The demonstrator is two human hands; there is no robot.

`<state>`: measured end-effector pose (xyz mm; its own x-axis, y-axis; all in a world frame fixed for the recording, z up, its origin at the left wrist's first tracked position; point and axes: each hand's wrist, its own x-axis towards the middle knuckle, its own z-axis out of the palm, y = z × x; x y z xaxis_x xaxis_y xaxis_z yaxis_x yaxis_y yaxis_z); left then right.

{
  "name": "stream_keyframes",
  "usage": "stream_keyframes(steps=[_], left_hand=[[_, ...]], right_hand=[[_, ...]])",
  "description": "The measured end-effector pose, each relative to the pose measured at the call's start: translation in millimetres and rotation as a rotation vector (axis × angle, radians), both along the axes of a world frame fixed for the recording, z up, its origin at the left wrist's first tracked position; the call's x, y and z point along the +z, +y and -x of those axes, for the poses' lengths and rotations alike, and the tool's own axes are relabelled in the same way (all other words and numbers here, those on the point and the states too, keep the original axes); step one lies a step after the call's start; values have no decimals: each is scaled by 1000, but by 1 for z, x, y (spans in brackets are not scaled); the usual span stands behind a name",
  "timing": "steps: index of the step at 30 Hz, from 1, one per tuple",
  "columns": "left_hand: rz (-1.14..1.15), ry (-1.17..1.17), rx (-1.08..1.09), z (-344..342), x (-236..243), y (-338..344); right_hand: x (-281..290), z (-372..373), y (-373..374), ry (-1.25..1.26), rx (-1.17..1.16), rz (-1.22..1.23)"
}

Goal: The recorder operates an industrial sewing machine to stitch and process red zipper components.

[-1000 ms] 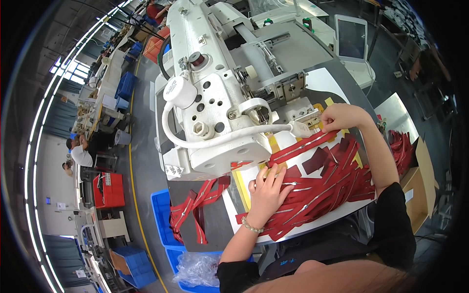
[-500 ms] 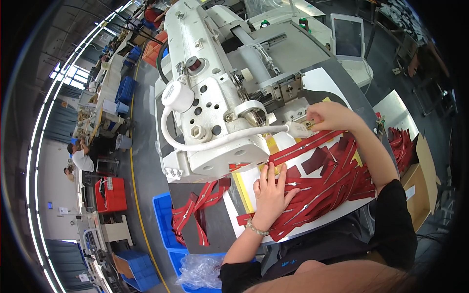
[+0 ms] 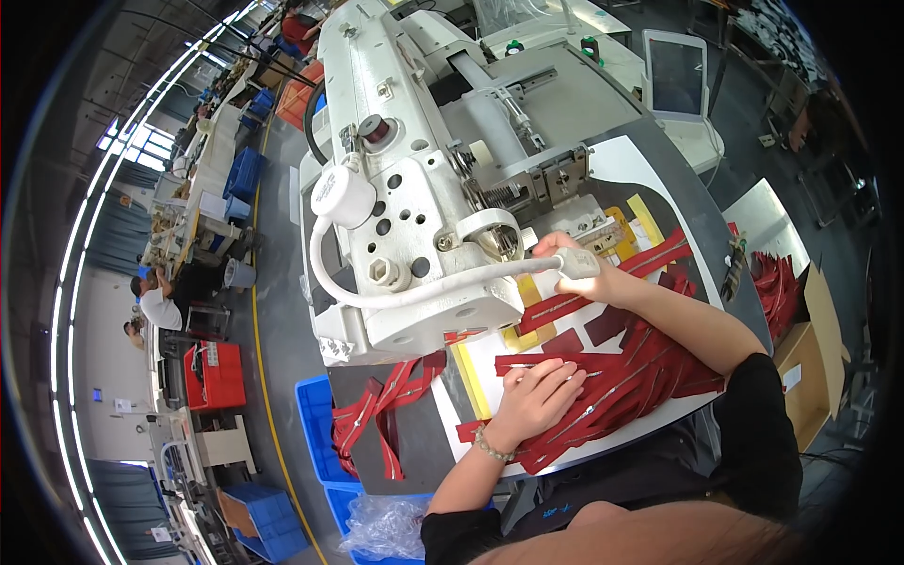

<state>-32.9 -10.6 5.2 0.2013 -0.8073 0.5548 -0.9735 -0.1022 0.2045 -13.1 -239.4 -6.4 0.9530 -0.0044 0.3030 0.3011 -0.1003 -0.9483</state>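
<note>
A white industrial sewing machine stands over a white work plate with yellow strips. My right hand is at the needle area, partly behind a white hose end; its fingers are bent, and what they hold is hidden. A red zipper strip lies beneath that hand and extends rightward. My left hand has its fingers curled on another red zipper, at the edge of a heap of red zippers. Small dark red fabric pieces lie above the heap.
Blue bins sit left, one with clear plastic; red zippers drape over the table edge. A cardboard box and more zippers are right. A screen stands behind. Co-workers sit across the aisle.
My right hand has moved left and down to the needle area, uncovering the right end of the strip. My left hand has moved down from that strip and curled its fingers on a lower zipper.
</note>
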Motion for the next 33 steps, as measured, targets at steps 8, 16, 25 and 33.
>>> stream_keyframes(steps=[8, 16, 25, 33], left_hand=[[-119, -103, -40, -5, 0, 1], [-153, -6, 24, -13, -8, 3], [-241, 194, 74, -13, -7, 11], [-210, 265, 72, -11, -15, 14]], right_hand=[[28, 24, -16, 48, 153, 642], [2, 39, -23, -131, 172, 909], [-9, 42, -22, -134, 168, 971], [9, 42, -19, -53, 175, 940]])
